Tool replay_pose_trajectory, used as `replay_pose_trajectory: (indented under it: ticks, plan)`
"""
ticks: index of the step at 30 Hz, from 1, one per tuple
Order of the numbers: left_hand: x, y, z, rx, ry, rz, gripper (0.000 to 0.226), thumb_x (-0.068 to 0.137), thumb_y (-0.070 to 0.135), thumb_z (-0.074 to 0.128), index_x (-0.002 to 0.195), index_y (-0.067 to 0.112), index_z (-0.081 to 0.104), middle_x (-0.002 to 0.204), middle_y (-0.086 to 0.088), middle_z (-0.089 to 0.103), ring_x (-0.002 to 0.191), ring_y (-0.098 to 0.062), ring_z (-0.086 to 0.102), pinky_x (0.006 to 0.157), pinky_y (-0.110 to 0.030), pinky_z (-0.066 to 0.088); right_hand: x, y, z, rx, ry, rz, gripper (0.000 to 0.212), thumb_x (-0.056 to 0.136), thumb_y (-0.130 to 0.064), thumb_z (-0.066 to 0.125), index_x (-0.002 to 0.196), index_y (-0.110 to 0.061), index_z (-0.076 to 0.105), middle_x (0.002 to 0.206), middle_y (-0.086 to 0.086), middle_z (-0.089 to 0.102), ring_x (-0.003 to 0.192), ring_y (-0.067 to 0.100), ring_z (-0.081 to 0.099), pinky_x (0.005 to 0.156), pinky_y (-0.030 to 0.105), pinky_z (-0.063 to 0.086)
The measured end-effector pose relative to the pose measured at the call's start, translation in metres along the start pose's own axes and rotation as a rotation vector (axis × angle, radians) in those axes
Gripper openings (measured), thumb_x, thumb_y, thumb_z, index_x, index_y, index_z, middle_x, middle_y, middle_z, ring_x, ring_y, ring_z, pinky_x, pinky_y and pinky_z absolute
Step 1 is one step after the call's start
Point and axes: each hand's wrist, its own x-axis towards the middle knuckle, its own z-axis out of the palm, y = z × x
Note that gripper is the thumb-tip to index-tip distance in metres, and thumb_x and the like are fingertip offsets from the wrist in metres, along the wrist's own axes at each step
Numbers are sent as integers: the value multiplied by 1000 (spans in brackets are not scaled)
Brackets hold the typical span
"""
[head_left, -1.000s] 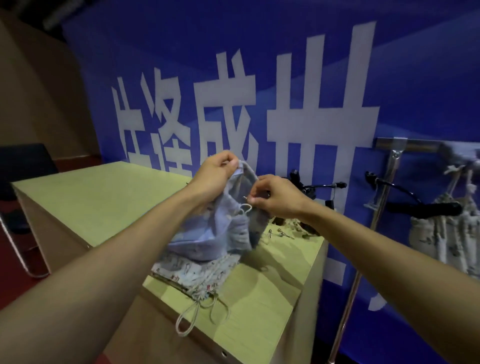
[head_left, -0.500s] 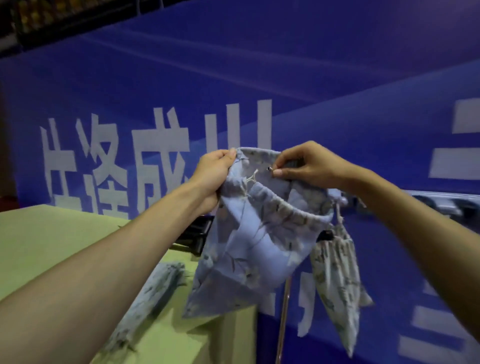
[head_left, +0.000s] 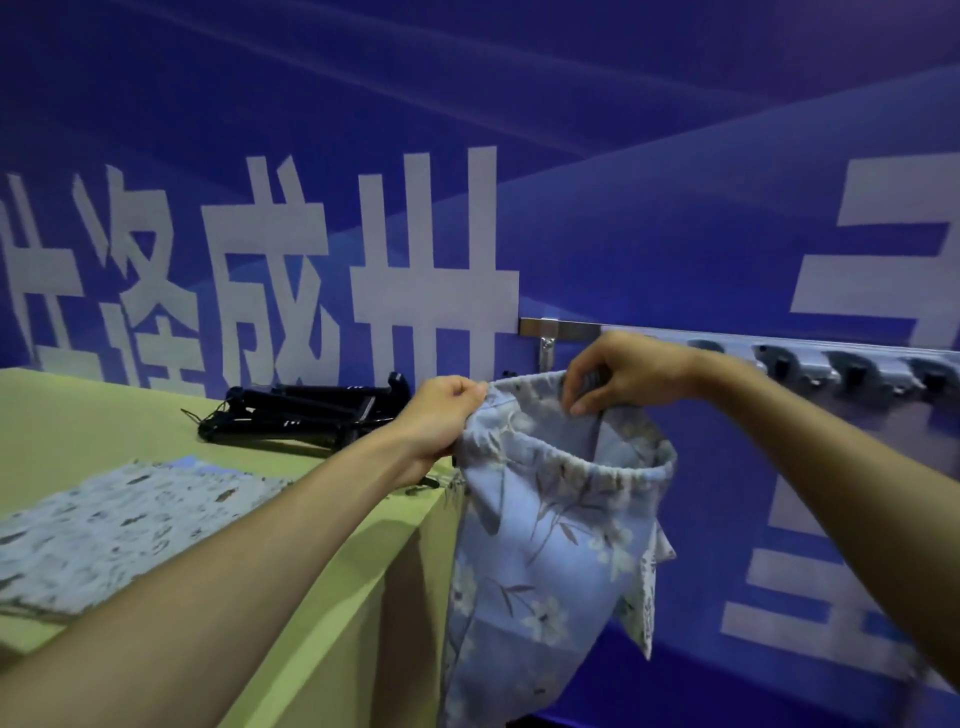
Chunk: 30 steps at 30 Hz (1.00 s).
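A light blue floral garment (head_left: 545, 545) with an elastic waistband hangs in the air past the right edge of the table. My left hand (head_left: 441, 415) grips the waistband at its left end. My right hand (head_left: 623, 374) pinches the far side of the waistband from above, just below a metal rail (head_left: 571, 328). The waistband gapes open between my hands. What my right fingers pinch besides cloth is hidden.
A yellow-green table (head_left: 78, 415) fills the left, with a patterned cloth (head_left: 114, 525) lying flat and a pile of black hangers (head_left: 301, 410) at the back. Dark hanger hooks (head_left: 852, 364) line the rail to the right. A blue banner wall stands behind.
Both hands have carried the garment up off the table and rightward to the rail. It now hangs beyond the table edge, and my view has turned right.
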Motion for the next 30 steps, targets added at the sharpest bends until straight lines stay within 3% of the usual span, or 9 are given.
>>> replay_pose_trajectory:
  ticks: [1,4,7,12,16,22,27,30]
  plan:
    - [-3,-6,-4,-6,1,-7,27,100,24,48,95,2,62,83,-14,60,74,-22,54,65,-31,46,3,-2,6,20,-15,-10,20,78,-11,78,79,-29,69,72,-16,68,64,-6,57,64,13,45]
    - [-10,-29,-26,-23,34,-10,32,99,21,52,105,-7,63,92,-19,63,83,-25,56,74,-37,45,22,-8,31,59,-60,-20,32,75,-9,80,78,-28,54,74,-5,57,63,5,49,61,22,42]
    - [-17,-54,-56,79,26,-29,33,97,25,56,97,-7,67,87,-16,59,82,-24,51,73,-37,40,48,-18,61,81,-104,-7,40,76,-10,79,81,-22,41,74,-8,46,64,5,41,61,21,40]
    - [-12,-84,-107,264,125,-57,34,92,33,62,89,0,71,79,-10,58,76,-16,50,73,-30,42,100,-36,106,89,-159,-10,33,84,-27,73,106,-19,49,99,-1,58,90,17,57,80,33,50]
    - [1,-111,-143,297,179,-110,36,91,30,63,86,-6,68,79,-11,59,76,-17,52,74,-32,45,144,-48,126,76,-55,-43,26,89,-45,61,98,-21,58,88,-6,61,84,15,59,71,28,47]
    - [11,-147,-167,208,256,-167,32,94,22,61,90,-9,67,81,-12,60,76,-17,53,61,-22,44,212,-58,151,32,117,-43,23,93,-31,60,103,-11,63,99,4,65,88,18,57,72,28,44]
    - [16,-165,-174,35,256,-133,25,94,20,60,76,4,63,70,-10,61,59,-14,56,52,-16,47,271,-75,184,-43,140,-117,15,91,-19,59,103,-10,60,105,10,64,97,27,58,75,33,45]
    - [18,-173,-181,-62,261,-142,24,94,19,60,73,8,66,65,-3,66,55,-7,61,55,-17,50,308,-84,206,-147,80,-132,26,89,-20,60,112,-9,55,112,11,60,100,30,56,75,34,44]
